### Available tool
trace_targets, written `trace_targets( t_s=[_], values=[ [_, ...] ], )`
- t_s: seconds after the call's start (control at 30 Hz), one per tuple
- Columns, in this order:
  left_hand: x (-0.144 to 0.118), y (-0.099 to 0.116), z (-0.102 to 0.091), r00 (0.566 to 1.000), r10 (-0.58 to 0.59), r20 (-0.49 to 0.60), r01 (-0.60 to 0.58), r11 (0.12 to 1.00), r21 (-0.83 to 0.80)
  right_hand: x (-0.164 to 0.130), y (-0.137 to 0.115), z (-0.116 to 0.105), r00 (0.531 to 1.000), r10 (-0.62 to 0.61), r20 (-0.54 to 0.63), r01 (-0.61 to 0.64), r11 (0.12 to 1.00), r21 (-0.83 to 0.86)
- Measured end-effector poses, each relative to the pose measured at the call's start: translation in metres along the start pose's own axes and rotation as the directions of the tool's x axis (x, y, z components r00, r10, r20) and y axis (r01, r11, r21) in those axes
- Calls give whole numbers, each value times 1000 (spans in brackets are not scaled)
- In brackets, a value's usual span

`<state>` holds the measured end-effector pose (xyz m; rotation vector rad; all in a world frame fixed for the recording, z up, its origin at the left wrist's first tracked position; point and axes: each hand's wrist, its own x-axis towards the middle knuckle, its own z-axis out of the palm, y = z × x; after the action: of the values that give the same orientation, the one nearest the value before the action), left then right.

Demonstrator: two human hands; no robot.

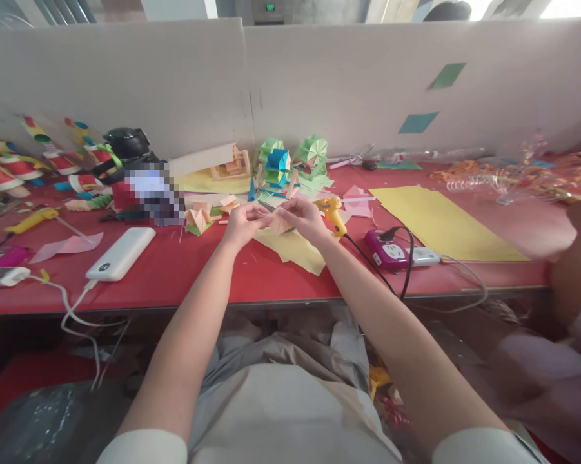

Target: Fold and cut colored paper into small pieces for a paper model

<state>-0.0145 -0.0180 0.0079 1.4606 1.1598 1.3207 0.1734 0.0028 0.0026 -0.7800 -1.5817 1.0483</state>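
Observation:
Between my two hands is a small piece of peach folded paper [281,223], its outline partly covered by fingers. My left hand [246,223] pinches its left side, and my right hand [305,218] grips the right side. Under them lie pale yellow paper sheets [297,252] on the red table [193,277]. Just right of my right hand rests a yellow hot glue gun [335,216]. Left of my left hand sits a peach folded paper piece [199,218]. Behind my hands stand green pleated paper shapes [313,151] and a blue one [278,160].
A white power bank [120,254] and a second yellow glue gun [31,221] lie left. At right are a purple power strip [387,250] with cables and a large yellow sheet [445,222]. A grey partition [174,84] rises behind. Another person's arm [578,251] is at far right.

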Motion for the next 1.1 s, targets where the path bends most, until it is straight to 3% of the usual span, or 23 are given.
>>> trace_targets(
  t_s=[0.4, 0.57, 0.67, 0.83, 1.03, 1.1],
  values=[
    [-3, 0, 3, 994, 8, 105, -14, 998, 58, -2, -1, 0, 999, 29, 23, -30, 998, 56],
    [2, -3, 2, 998, 68, -3, -68, 997, 36, -3, -3, 2, 996, 68, 49, -70, 996, 48],
    [4, -3, 1, 996, 35, -80, -37, 999, -23, -3, 1, 1, 994, 64, 93, -66, 998, 17],
    [0, 1, 3, 998, -29, -51, 28, 999, -17, 0, 9, -4, 999, 13, 40, -9, 995, -101],
    [2, -4, 2, 995, 90, -33, -88, 994, 67, 0, 4, -3, 997, -40, 72, 54, 979, -197],
    [4, -7, 0, 985, 146, -92, -135, 984, 120, -1, 3, -1, 1000, -25, -6, 24, 981, -192]
  ],
)
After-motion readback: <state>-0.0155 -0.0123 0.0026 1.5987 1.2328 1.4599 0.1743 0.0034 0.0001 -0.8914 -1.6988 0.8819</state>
